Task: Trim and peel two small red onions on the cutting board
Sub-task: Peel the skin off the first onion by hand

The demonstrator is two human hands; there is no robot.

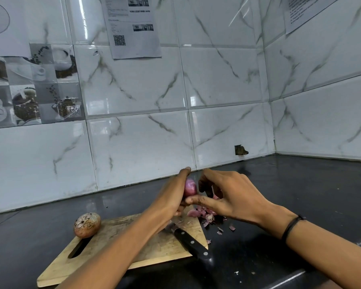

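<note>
Where tiled wall (217, 80) meets black counter (300, 195), wooden cutting board (104, 253) lies. Left hand (171, 203) and right hand (233, 197) raised over board's far corner, both gripping purple onion (190, 187); right thumb under it. Knife (193, 245) flat on board, handle overhanging edge. Unpeeled onion (87, 224) beside board's slot. Peel scraps (204, 214) at board's right corner.

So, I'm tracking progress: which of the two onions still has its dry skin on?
The unpeeled onion sitting untouched at the cutting board's left end, papery and brownish with roots showing. The other onion, gripped in the left hand, is glossy purple.
</note>
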